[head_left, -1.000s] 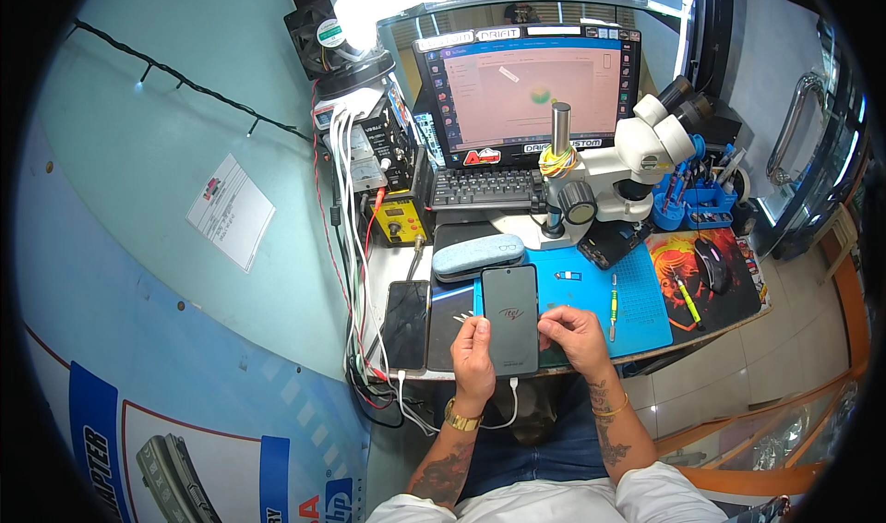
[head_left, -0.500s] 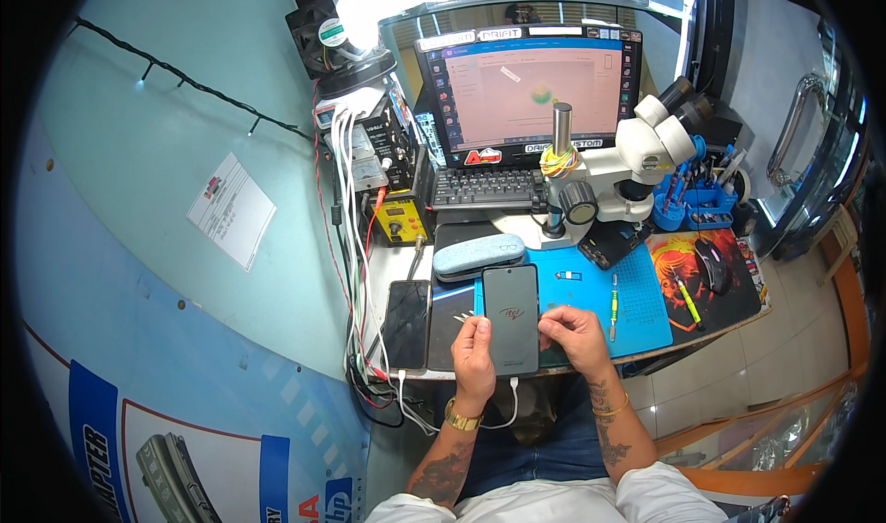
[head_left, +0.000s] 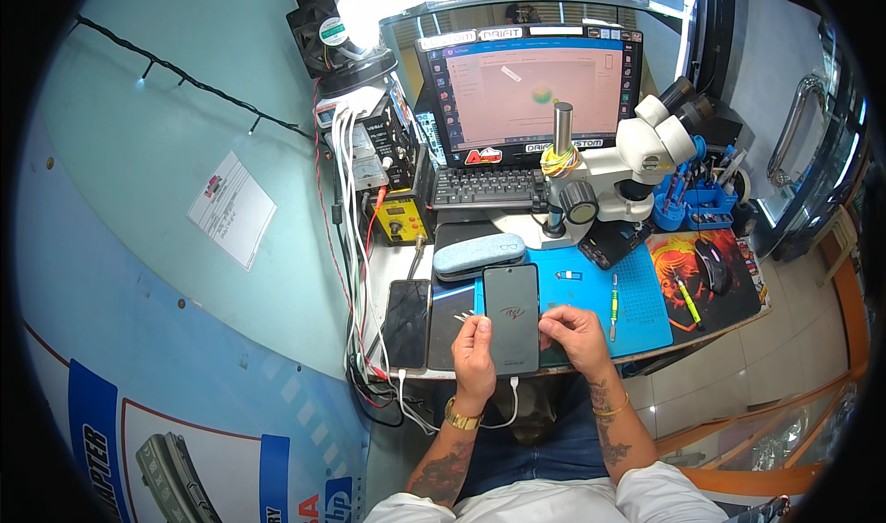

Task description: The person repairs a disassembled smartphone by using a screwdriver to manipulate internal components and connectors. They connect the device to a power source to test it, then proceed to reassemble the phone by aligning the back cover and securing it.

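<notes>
Between my hands, over the front edge of the bench, is a smartphone (head_left: 512,338) standing nearly upright. A dim grey screen with dark script lettering faces me. A white cable (head_left: 515,398) runs from its bottom edge. My left hand (head_left: 474,355) is closed on the phone's left edge, thumb upward. At its right edge my right hand (head_left: 577,340) has thumb and forefinger pinched together on the side; the fingertips' exact contact is too small to make out. A second, dark-screened phone (head_left: 407,324) lies left of my left hand, with a white plug at its lower end.
Behind the phone lies a light-blue glasses case (head_left: 479,257). A blue mat (head_left: 637,324) carries a yellow-green pen-like tool (head_left: 614,308). A microscope (head_left: 591,186), keyboard (head_left: 487,189) and monitor (head_left: 535,94) stand farther back. Cables hang at the left; a mouse (head_left: 712,266) sits right.
</notes>
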`<state>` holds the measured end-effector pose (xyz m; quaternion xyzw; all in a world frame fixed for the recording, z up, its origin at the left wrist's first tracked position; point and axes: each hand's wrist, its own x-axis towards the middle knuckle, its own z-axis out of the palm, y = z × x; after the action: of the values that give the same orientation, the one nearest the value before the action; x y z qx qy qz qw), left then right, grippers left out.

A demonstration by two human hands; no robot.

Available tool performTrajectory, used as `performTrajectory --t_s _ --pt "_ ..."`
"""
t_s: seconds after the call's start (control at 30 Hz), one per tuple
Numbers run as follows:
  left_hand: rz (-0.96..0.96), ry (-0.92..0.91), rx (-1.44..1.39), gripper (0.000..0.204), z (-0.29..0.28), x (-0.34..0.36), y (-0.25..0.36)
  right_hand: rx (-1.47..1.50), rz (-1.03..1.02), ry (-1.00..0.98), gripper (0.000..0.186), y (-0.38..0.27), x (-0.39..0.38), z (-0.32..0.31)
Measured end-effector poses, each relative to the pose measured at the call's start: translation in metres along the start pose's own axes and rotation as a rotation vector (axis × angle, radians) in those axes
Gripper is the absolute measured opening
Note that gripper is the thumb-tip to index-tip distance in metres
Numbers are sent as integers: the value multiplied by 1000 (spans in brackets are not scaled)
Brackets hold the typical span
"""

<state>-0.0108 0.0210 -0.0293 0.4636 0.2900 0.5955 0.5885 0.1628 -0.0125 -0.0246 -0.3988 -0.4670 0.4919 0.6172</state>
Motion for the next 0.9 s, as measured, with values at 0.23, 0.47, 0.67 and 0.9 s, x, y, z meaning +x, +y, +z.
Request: performTrajectory --t_s 0.23,0.47,0.67,0.9 --pt "30 43 -6 25 -6 2 -13 -240 -212 431 11 -6 -8 24" --pt "-36 109 -49 20 -7 3 -9 645 -908 -267 11 -138 -89 97" --pt "-22 78 -66 25 -2 3 -7 790 -857 -115 9 -165 -104 110" --pt "-14 77 -49 25 -1 4 -8 566 -1075 -264 6 -166 -110 91"
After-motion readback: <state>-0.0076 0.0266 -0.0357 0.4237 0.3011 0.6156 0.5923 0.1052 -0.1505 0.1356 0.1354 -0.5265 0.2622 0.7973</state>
